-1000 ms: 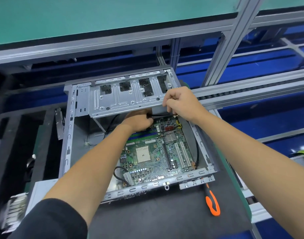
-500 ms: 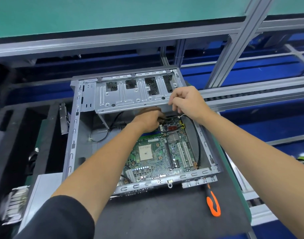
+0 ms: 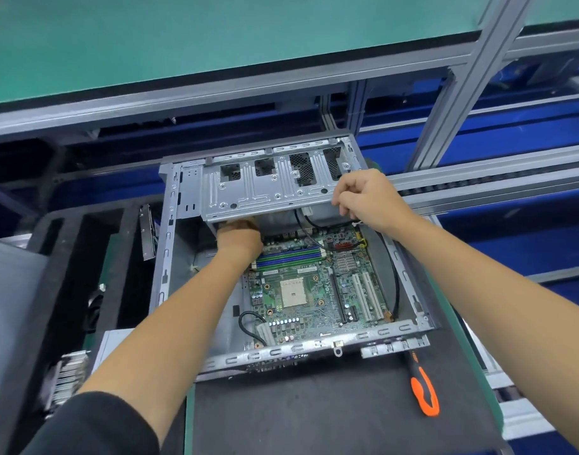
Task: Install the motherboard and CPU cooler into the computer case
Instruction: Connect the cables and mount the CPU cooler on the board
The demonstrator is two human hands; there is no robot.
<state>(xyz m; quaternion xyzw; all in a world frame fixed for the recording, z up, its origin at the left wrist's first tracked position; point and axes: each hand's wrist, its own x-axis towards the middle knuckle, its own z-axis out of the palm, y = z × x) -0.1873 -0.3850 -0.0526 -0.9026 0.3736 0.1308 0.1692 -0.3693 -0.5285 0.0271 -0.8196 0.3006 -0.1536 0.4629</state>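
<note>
An open grey computer case (image 3: 165,257) lies on a black mat. A green motherboard (image 3: 314,290) sits flat inside it, its CPU socket (image 3: 291,292) bare. My left hand (image 3: 239,236) reaches under the near edge of the drive cage (image 3: 265,188) at the far end of the case; its fingers are hidden there. My right hand (image 3: 367,198) hovers at the right end of the cage with curled fingers pinching a black cable (image 3: 314,236) that loops down over the board's far edge. A white connector (image 3: 308,211) hangs just under the cage.
An orange-handled screwdriver (image 3: 424,389) lies on the black mat (image 3: 314,415) near the case's right front corner. A finned metal part (image 3: 65,379) sits at the lower left beside a black foam tray (image 3: 84,257). Aluminium conveyor rails (image 3: 478,185) run behind and right.
My left hand has slid left along the board's far edge and further under the drive cage. My right hand has stayed at the cage's right end, holding the cable.
</note>
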